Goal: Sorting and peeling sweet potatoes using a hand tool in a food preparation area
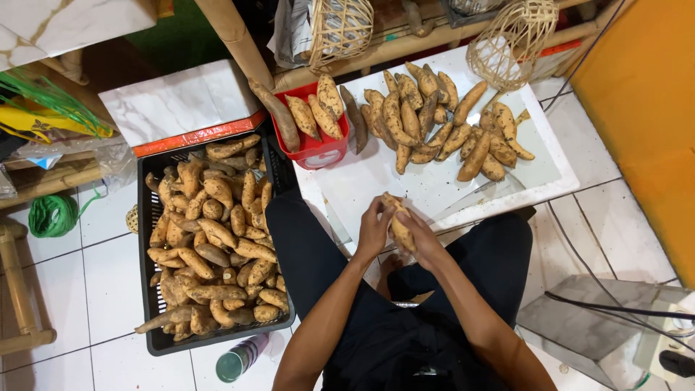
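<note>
Both hands, the left hand [373, 230] and right hand [422, 239], wrap their fingers around one long, knobbly tan sweet potato [399, 221]; a black plastic crate [148, 217] brims with more alongside.

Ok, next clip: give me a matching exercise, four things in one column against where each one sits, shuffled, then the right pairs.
Things:
1. black crate
2. red scale
3. white board
4. sweet potato

Places:
A. held in both hands, left hand and right hand
B. on the floor at the person's left, full of sweet potatoes
C. spread with a loose pile of sweet potatoes
D. between crate and board, a few sweet potatoes on top

Pairs: 1-B, 2-D, 3-C, 4-A
</note>
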